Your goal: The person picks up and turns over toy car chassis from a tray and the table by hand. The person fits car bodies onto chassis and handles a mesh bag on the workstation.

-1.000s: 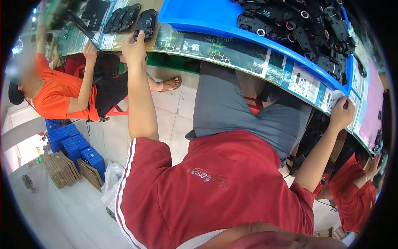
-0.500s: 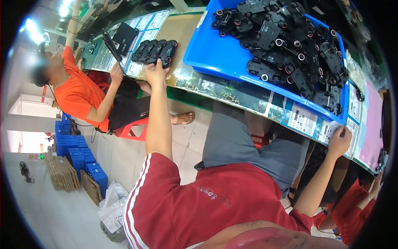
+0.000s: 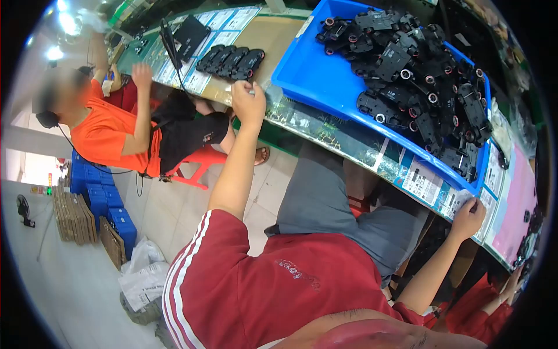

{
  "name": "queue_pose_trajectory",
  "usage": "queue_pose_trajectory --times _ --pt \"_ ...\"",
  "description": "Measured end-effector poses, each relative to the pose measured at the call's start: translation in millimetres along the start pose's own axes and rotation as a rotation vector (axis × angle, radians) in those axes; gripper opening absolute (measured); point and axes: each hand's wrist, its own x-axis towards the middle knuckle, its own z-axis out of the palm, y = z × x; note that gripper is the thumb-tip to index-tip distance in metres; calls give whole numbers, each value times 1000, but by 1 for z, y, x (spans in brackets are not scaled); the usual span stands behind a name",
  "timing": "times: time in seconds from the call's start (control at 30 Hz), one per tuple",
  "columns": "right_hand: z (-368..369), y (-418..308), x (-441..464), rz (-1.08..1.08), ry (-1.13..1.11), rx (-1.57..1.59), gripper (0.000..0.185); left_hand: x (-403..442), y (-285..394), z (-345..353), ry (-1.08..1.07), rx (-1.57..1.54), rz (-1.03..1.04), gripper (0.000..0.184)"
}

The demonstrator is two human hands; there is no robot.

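My left hand [image 3: 249,106] is at the table's near edge with its fingers loosely curled, and nothing shows in them. Just beyond its fingertips, apart from them, several black toy car chassis [image 3: 231,62] stand side by side in a row. At the table edge on the right, my right hand [image 3: 468,220] is closed, its thumb against its fingers. A dark spot shows between them, but I cannot make out what it is. Above that hand stands a blue bin [image 3: 317,78] with a heap of black car chassis [image 3: 392,61].
Printed sheets [image 3: 421,181] lie under the table's clear cover. A black box [image 3: 190,38] and a dark upright device [image 3: 170,43] stand beyond the row. A co-worker in an orange shirt [image 3: 113,136] sits at left on a red stool [image 3: 200,166]. Another person's red sleeve [image 3: 479,305] shows at lower right.
My left hand has let go of the end chassis in the row and drawn back toward me. The co-worker has raised a hand. My right hand stays at the table edge.
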Motion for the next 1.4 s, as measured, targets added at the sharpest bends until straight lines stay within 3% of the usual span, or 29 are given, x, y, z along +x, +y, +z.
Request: queue_pose_trajectory --times 0.1,0.3,0.4,0.43,0.5,0.63,0.7,0.9,1.17,1.23,1.33,1.4 --pt "2 5 0 -52 34 -19 27 -4 1 -2 -63 16 47 19" --pt "2 3 2 -19 -8 -45 28 24 26 13 -291 -331 67 18" --pt "2 3 4 -36 8 -33 28 17 24 41 -350 -827 -387 16" --pt "2 4 2 -50 27 -43 28 11 20 46 -357 -819 -399 16" --pt "1 5 4 -55 14 -53 28 8 28 42 -296 -557 -194 14" --pt "6 11 2 -79 36 -66 27 6 22 44 -233 -647 -119 12" --pt "8 11 1 -39 29 -22 24 9 23 38 -217 -392 -16 8" --pt "-6 -13 1 -43 44 27 18 9 27 36 -248 -414 -104 7" --pt "-8 -16 -1 -33 52 27 23 6 20 42 -296 -692 -168 10" --pt "-7 -12 4 -48 45 103 26 8 19 42 -294 -594 -132 10" --pt "-18 -10 18 124 -92 489 34 9 16 45 -313 -620 -176 10" --pt "-32 -28 35 93 -54 481 36 9 18 43 -311 -628 -170 10"
